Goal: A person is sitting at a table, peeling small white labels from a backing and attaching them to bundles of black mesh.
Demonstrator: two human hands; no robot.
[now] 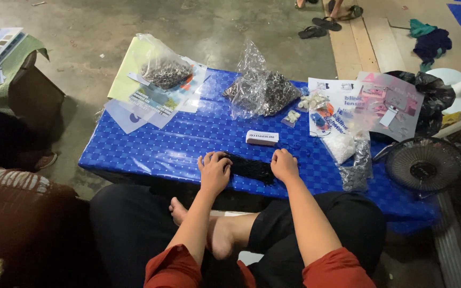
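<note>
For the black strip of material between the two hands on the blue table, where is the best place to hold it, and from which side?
Probably the two ends, from above. The black strip lies flat on the blue table, stretched sideways, limp-looking. The left hand already rests on its left end, the right hand at its right end. A middle grip would likely let both ends sag.

Seated cross-legged at low table w/ blue checkered plastic cover [188,144]. Left hand [213,172] and right hand [284,165] both knuckles-up, resting on ends of dark black beaded strip [250,168], possibly fabric, too dim to tell. Small white rectangular box [262,137] just beyond. Clear plastic bag of small metal pieces [262,90] further back.
</note>
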